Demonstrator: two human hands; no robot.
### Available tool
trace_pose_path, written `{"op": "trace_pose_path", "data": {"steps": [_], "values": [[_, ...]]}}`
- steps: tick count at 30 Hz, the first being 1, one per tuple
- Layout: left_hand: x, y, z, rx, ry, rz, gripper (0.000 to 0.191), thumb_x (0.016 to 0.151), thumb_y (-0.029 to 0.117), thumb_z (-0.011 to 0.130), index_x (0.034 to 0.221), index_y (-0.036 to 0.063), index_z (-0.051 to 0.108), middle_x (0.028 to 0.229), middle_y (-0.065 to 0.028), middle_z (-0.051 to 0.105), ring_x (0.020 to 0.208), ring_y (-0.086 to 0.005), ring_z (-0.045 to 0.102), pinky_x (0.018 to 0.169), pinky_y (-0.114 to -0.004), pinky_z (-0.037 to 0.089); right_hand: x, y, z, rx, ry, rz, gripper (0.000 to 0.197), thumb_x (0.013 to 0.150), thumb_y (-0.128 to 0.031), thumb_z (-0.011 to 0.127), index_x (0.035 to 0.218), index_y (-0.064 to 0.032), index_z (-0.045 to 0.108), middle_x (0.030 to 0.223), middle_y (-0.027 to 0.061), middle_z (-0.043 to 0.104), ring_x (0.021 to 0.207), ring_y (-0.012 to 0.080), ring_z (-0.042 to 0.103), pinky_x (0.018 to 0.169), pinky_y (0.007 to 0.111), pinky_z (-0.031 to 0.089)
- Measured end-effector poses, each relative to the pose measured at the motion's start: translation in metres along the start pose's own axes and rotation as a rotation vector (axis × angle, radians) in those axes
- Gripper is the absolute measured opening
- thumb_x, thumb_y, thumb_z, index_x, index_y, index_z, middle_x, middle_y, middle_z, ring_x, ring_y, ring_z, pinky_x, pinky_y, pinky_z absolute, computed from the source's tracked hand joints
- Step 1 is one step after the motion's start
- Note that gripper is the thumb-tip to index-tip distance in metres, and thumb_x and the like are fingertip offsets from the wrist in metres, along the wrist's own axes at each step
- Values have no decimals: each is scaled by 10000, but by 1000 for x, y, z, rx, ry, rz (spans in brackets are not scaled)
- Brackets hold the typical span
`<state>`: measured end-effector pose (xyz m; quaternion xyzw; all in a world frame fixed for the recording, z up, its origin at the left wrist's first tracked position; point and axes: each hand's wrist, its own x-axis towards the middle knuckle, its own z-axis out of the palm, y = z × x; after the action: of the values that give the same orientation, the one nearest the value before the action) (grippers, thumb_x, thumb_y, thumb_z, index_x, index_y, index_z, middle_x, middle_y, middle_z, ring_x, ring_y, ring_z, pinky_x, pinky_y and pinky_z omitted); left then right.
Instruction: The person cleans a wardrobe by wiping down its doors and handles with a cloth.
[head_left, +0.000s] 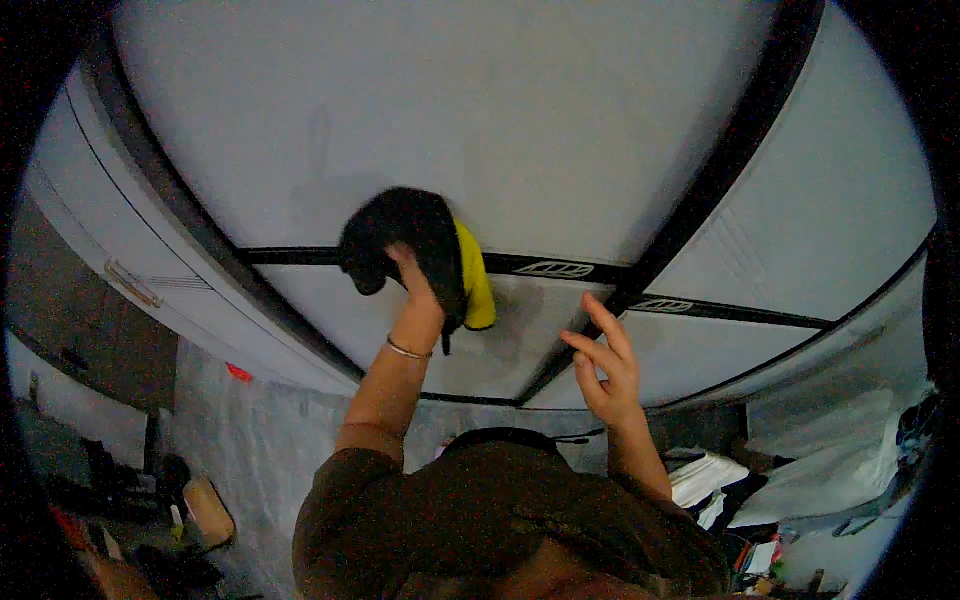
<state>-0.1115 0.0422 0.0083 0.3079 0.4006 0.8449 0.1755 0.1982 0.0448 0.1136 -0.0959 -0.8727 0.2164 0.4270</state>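
My left hand (416, 281), with a bangle at the wrist, holds up a soft black item with a yellow side (469, 277). It looks like fabric, but its exact kind cannot be told. Much of that hand is hidden by the dark material. Behind it stands a white panel (555, 142) with black framing, apparently a wardrobe door. To the right, my right hand (611, 375) is raised with fingers apart and nothing in it. Its fingertips appear close to the black upright strip (626, 292) between two panels; contact cannot be told.
White cabinet fronts with a metal handle (133, 283) curve away at left. A red piece (239, 372) lies by their base on the grey floor (262, 450). Pale cloths (709, 478) and mixed items are piled at lower right. A tan object (208, 512) sits at lower left.
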Motion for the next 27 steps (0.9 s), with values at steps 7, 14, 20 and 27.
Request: {"op": "trace_pose_path", "data": {"steps": [7,14,20,27], "values": [[-8,-18,2,708,-180,253,440,801,223,553,1199,36,522,1234,-161,464,1086,-349,449,976,-502,324,-4,-1,7,-27,-11,13,320,732,-11,557,1030,-58,664,1319,205,454,1198,345,458,1002,400,341],[27,132,42,1697,-138,661,448,790,128,535,1221,7,498,1297,-171,414,1131,-381,410,998,-570,273,3,-11,22,21,-14,24,320,750,-10,548,1042,-69,663,1329,194,448,1209,334,449,1000,399,344],[99,140,-36,-324,150,293,478,898,224,428,1334,34,374,1421,-143,294,1303,-357,246,1084,-529,140,6,-6,37,32,-48,16,328,758,-9,543,1057,-74,660,1343,184,436,1205,324,455,992,397,355],[60,96,-82,-748,-16,195,537,941,496,294,1321,127,377,1274,-65,439,1146,-235,414,1019,-390,260,19,5,55,43,-123,31,311,767,15,532,1040,-57,662,1354,199,417,1198,329,468,993,393,362]]}}
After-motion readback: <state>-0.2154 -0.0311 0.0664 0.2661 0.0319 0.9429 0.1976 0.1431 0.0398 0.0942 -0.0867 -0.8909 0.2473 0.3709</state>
